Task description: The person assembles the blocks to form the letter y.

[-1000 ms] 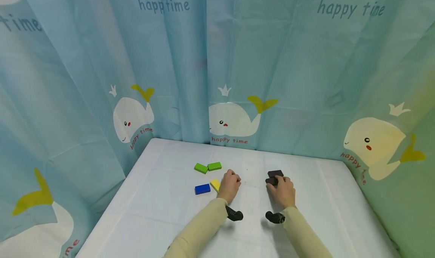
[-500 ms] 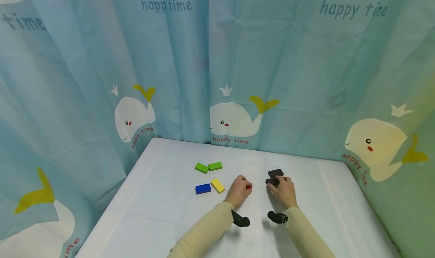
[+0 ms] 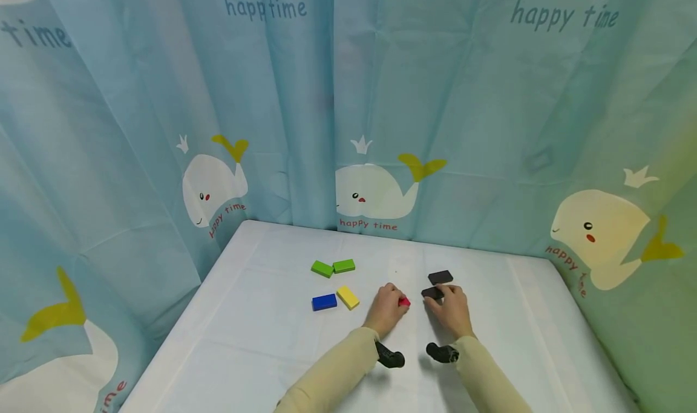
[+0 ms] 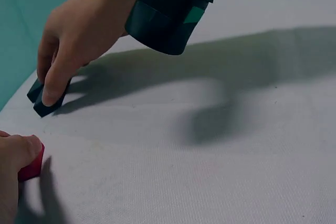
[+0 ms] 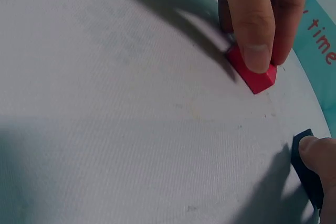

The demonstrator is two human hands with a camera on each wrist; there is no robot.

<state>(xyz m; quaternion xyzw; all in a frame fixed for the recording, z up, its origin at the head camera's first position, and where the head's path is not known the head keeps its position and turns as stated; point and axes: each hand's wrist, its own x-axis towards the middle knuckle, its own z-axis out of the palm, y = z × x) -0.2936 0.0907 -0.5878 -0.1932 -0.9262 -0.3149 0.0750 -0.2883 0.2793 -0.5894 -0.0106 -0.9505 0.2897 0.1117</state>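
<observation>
Around the middle of the tabletop [image 3: 261, 346], we are pinching a red block [image 3: 405, 302] in our left hand [image 3: 385, 309], fingers curled; beside it, our right hand [image 3: 453, 311] is gripping a black block [image 3: 431, 292], fingers likewise curled. Toward the left edge, a blue block [image 3: 324, 303] is lying just beside a yellow block [image 3: 347, 297]. Nearer the far edge, a second black block [image 3: 440, 277] and two green blocks [image 3: 344, 266] are resting.

Beige sleeves [image 3: 337, 370], curved black wrist mounts [image 3: 391, 357], seemingly green patch [image 4: 194, 15]
</observation>
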